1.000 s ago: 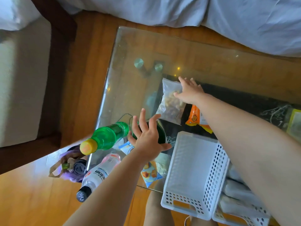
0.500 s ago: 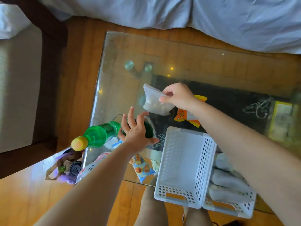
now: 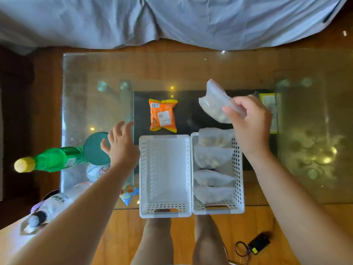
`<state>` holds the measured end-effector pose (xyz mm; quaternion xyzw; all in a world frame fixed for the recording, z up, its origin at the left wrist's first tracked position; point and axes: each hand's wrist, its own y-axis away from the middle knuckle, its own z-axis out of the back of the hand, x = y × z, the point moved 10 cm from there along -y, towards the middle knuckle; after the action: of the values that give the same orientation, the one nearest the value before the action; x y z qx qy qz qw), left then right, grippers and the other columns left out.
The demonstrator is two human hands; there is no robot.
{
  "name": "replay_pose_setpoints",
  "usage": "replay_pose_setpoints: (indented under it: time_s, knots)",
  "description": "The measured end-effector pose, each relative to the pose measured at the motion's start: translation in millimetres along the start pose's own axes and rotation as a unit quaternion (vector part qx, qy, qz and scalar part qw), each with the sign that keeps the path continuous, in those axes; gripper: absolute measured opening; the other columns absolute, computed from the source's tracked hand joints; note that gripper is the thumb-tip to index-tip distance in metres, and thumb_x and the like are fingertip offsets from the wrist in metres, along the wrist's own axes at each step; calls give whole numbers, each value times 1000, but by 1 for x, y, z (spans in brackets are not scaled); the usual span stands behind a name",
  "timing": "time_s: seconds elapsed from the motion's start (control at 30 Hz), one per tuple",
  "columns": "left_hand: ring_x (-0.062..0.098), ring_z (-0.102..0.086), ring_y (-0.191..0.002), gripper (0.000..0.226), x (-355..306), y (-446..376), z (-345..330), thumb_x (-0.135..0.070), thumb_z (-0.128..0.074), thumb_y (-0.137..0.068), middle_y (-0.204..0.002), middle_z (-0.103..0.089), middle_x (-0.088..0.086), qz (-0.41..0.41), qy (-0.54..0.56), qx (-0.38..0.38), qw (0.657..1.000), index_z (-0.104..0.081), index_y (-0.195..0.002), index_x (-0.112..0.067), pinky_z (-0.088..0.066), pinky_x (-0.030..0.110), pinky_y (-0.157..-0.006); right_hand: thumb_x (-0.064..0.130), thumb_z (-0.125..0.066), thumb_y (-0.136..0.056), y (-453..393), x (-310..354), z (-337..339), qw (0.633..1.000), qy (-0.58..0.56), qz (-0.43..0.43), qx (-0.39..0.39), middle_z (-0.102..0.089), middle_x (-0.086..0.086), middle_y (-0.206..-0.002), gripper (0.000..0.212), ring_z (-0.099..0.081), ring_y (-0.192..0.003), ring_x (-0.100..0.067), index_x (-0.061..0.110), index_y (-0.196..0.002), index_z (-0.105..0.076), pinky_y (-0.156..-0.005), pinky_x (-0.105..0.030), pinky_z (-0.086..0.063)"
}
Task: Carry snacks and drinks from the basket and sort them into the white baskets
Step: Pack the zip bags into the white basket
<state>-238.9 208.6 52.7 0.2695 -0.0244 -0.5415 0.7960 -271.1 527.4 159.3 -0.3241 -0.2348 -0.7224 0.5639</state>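
Two white baskets stand side by side at the glass table's near edge. The left white basket has nothing in it. The right white basket holds several clear snack bags. My right hand grips another clear bag of snacks in the air above the far end of that right basket. My left hand hovers open, fingers spread, just left of the empty basket and beside a green bottle with a yellow cap. An orange snack packet lies beyond the left basket.
A second bottle with a dark cap and a blue snack packet sit at the table's near left corner. A grey cloth-covered sofa runs along the far side. A black device with a cable lies on the wood floor.
My right hand lifted the clear bag off the table and carried it right, above the right basket. The view swung right. My left hand stayed open near the green bottle.
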Motion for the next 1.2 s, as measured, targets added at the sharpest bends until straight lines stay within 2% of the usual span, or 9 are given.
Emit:
replay_pose_setpoints:
  time_s: [0.2,0.33,0.43,0.5,0.57,0.67,0.83,1.0,1.2]
  knots:
    - [24,-28,-137,57,-150,93,-58,-9,-59,-82,-150,-32,0,-252,-8,27,967,-43,-135,-25,-16,43,-111,16,-64,-83,64,-75,84,994,1,-56,-91,-56,2,-82,16,-45,-73,0,1,-88,-66,-64,2,-34]
    - [23,-32,-138,46,-203,149,-106,-18,-59,-87,-148,-38,-2,-363,-65,66,927,-46,-131,-28,-10,43,-115,21,-61,-84,101,-152,74,985,7,-159,-65,-61,-3,-88,21,-51,-73,-6,3,-94,-65,-59,-2,-35]
    - [23,-33,-138,44,-206,160,-134,-27,-59,-89,-148,-38,-3,-373,-105,97,917,-46,-131,-31,-9,46,-116,15,-57,-87,134,-225,50,957,60,-283,-5,-65,-15,-98,21,-60,-86,-22,1,-102,-63,-57,-19,-36]
    - [23,-32,-139,44,-204,160,-146,-30,-59,-89,-149,-37,-4,-373,-136,108,912,-46,-131,-32,-9,47,-116,17,-55,-88,147,-246,45,949,68,-307,-6,-67,-16,-99,22,-62,-86,-23,2,-103,-62,-57,-21,-38]
    - [22,-29,-140,43,-203,157,-154,-34,-57,-90,-150,-35,-5,-378,-167,114,903,-46,-132,-32,-7,47,-116,24,-59,-88,146,-239,38,961,39,-272,-1,-68,-9,-94,23,-63,-82,-17,5,-101,-64,-58,-18,-41]
    - [21,-23,-143,44,-202,155,-162,-39,-53,-91,-153,-31,-6,-400,-211,125,883,-45,-134,-32,-3,47,-117,30,-66,-84,141,-217,18,979,12,-190,76,-68,1,-85,24,-59,-72,-7,8,-94,-69,-58,-12,-42]
    - [21,-17,-146,46,-200,160,-170,-43,-47,-93,-155,-26,-6,-428,-264,140,853,-41,-137,-32,-1,47,-118,25,-59,-89,146,-261,74,944,32,-317,-81,-69,-16,-92,27,-64,-84,-26,0,-93,-66,-56,-6,-34]
    - [22,-15,-146,49,-194,160,-179,-44,-42,-95,-157,-23,-5,-419,-288,165,845,-34,-141,-31,-4,47,-118,20,-61,-87,138,-231,69,968,-3,-248,-33,-62,-10,-120,21,-59,-104,-19,-1,-88,-63,-72,-22,-50]
    - [21,-20,-145,51,-191,162,-181,-49,-37,-94,-156,-24,-6,-411,-268,178,853,-31,-142,-32,-9,45,-118,24,-63,-85,150,-217,86,976,32,-212,-39,-66,-8,-102,18,-62,-87,-18,7,-90,-64,-60,-13,-42]
